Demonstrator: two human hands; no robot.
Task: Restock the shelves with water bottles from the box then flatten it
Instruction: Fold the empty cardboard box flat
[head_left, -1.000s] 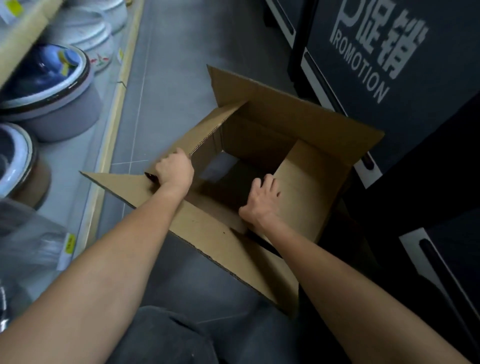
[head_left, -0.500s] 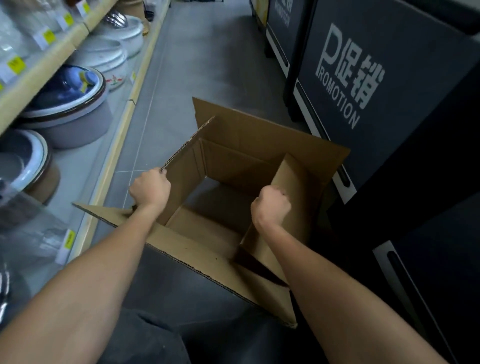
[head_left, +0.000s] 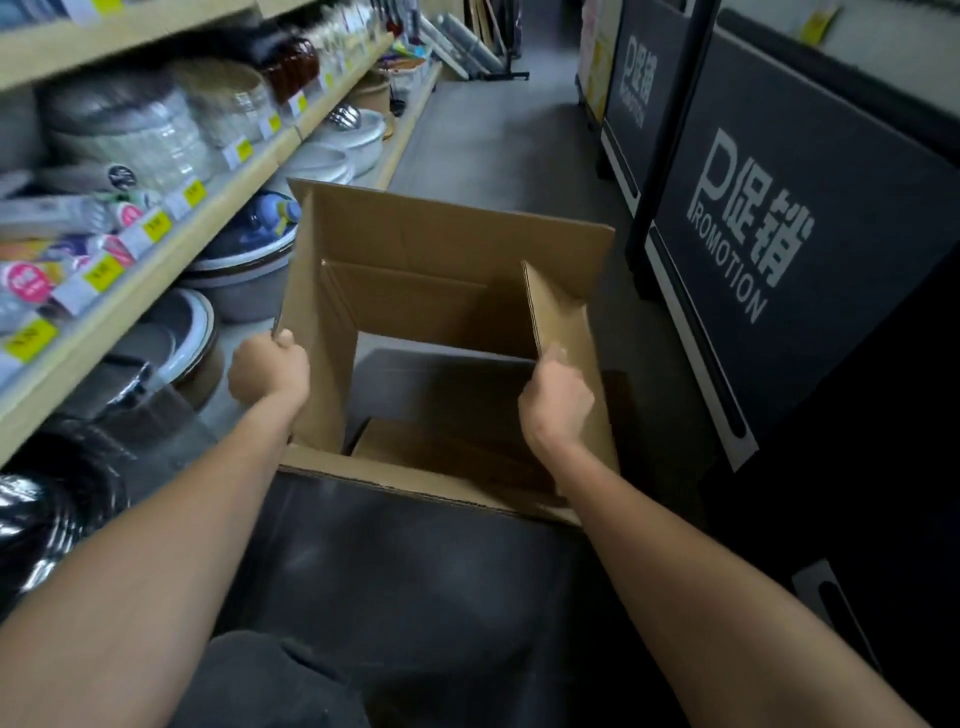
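Cardboard, brown and corrugated: the box (head_left: 452, 244) hangs in front of me in the aisle, between the shelves (head_left: 156, 270) on my left and the dark promotion bins (head_left: 779, 234) on my right. Its open end faces me, and I can see no bottles inside. Empty like this, I judge it light. It should be stiff across each face but ready to fold at its scored corners, so it ought to rack flat if I push opposite corners toward each other. The board looks dry and matte, not slippery, though the cut edges could scrape skin. The best hold is on the side panels close to their edges, where I can lever the corners. My left hand (head_left: 270, 371) is clenched on the near edge of the left panel (head_left: 317, 332). My right hand (head_left: 556, 402) grips the edge of the right panel (head_left: 566, 322), fingers curled round it.
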